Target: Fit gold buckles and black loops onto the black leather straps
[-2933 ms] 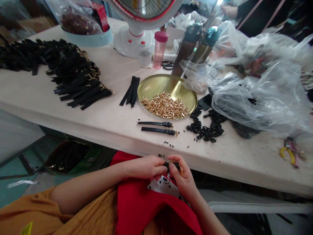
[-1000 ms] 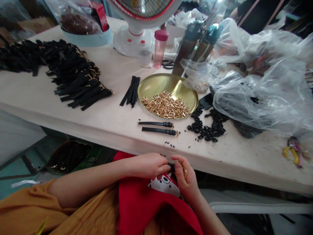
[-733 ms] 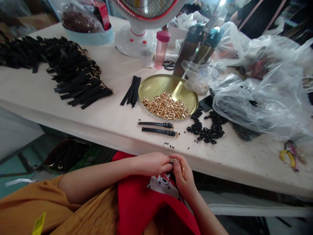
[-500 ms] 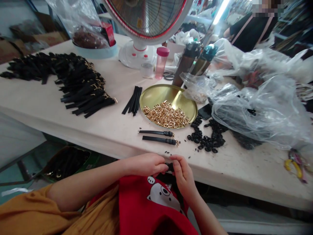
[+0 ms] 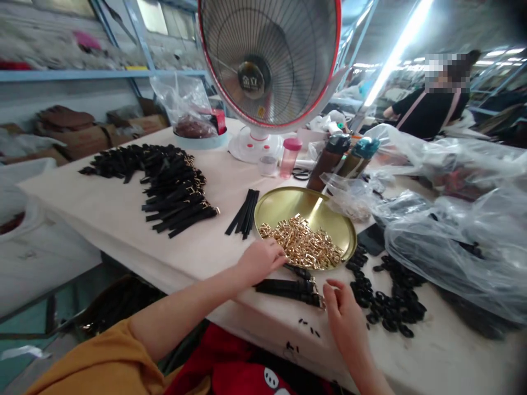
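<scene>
My left hand is at the front rim of the round gold tray, its fingers closed around the left end of a black strap; the fingertips are partly hidden. More black straps lie side by side just below, with gold buckles at their right ends. My right hand is beside these buckles, fingers loosely curled and apart, with nothing visible in them. A heap of small gold buckles fills the tray's near part. To the right lie many black loops.
Plain black strips lie left of the tray, and a big pile of buckled straps farther left. A fan, pink-lidded cup and bottles stand behind. Clear plastic bags cover the right side. A person is beyond.
The view has tilted up. My hands have parted and moved from the table's edge onto the straps by the tray. The black piece they held together now appears to lie with the straps.
</scene>
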A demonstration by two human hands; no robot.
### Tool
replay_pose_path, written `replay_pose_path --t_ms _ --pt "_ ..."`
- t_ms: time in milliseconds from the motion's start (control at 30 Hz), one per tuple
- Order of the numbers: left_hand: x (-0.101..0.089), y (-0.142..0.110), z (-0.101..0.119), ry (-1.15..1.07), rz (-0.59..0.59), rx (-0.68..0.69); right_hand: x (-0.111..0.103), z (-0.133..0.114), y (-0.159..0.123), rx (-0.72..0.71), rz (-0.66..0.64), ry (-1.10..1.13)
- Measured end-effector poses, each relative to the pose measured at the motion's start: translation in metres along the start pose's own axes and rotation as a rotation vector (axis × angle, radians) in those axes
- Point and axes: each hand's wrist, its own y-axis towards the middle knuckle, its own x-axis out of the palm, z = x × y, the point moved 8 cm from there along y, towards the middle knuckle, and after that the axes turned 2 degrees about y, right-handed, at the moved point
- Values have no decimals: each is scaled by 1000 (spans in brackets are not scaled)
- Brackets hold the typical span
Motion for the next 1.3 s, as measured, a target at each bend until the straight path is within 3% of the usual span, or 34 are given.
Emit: replay_pose_path --t_ms 67,200,300,400,533,633,667,767,833,900,1033,1100,1167,1300 --pt "-15 9 -51 109 46 -209 -2 11 -9 -17 68 68" --pt "-28 29 -132 200 78 -455 4 24 -21 -31 112 134" --pt "-22 43 -157 208 42 -520 7 21 -21 -62 124 150" --pt "-21 47 -158 197 34 -530 8 12 -20 -133 132 161" --pt "-38 37 -133 179 106 -473 4 5 -25 -185 154 206" --pt "-46 15 -83 79 150 -379 -8 1 -27 -171 199 313" --pt "-38 6 -60 -115 87 -309 -14 0 -27 -157 206 383" --pt "-3 -34 28 -658 -331 -109 -29 -4 -28 -107 197 633" --pt "15 -62 76 -865 -571 -78 -35 -8 -31 -76 169 691" --pt "27 -78 106 -1061 -697 -126 -35 -12 -34 -61 117 649" --pt "43 -73 125 -1378 -715 -326 -34 -15 -23 -126 -42 468" --pt "48 -65 122 -1505 -680 -471 -51 -5 0 -177 12 197" --pt "49 -56 119 -1624 -640 -584 -75 7 31 -212 140 -274" --pt "47 -44 117 -1849 -644 -649 -93 38 93 -182 99 -477"
